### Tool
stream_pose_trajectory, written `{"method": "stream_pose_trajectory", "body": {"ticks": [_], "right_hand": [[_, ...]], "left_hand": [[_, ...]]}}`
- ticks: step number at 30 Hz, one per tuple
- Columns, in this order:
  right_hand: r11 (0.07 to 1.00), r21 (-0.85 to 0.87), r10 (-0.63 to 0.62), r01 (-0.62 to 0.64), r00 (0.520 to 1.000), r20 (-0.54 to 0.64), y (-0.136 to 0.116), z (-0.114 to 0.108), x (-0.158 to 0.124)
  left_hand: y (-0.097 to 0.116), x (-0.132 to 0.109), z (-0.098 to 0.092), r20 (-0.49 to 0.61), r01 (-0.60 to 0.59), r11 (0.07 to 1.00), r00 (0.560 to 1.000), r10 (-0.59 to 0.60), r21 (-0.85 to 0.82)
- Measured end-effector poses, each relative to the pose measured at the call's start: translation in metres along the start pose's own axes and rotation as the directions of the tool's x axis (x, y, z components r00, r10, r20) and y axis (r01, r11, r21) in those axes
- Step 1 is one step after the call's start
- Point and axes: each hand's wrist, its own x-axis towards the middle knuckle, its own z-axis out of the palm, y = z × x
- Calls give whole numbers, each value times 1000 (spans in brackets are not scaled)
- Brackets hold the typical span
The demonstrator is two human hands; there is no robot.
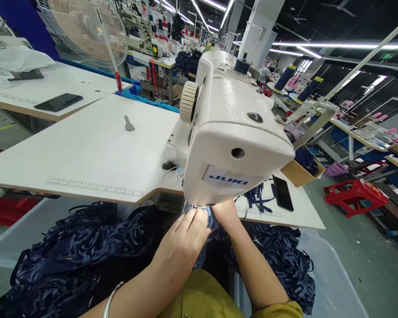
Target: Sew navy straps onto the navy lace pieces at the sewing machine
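Note:
A white JUKI sewing machine [239, 154] stands right in front of me. Blue patterned fabric [203, 256] hangs at its near end, below the machine head. My left hand [185, 236] is closed on this fabric, its fingers pressed together close under the head. On the other side of the cloth, my right hand [224, 211] reaches in beneath the head. The machine covers its fingers, so their grip cannot be seen. The needle area is mostly hidden too.
Heaps of dark blue patterned garments [86, 238] lie in clear plastic bins at both sides. On the white table [96, 145] rest a small grey metal piece [128, 123], a phone [283, 193] and dark fabric strips [257, 198]. A fan [89, 26] stands behind.

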Motion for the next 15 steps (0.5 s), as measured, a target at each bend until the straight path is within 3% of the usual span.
{"method": "stream_pose_trajectory", "body": {"ticks": [8, 11, 13, 15], "right_hand": [[999, -25, -34, 33, 999, -42, 0, 4, 2], [1000, -16, -6, 6, 999, -31, -1, 6, 3], [1000, -2, 15, -15, 999, -32, -2, 7, 4], [1000, 20, 22, -21, 999, -35, -3, 8, 6]], "left_hand": [[-1, 1, 1, -30, -5, 1000, 1000, 6, 14], [-6, -3, 2, -71, -14, 998, 997, 11, -54], [-11, -12, 6, -102, 21, 983, 994, -41, -182], [-21, -26, 13, -115, 163, 924, 970, -214, -347]]}}
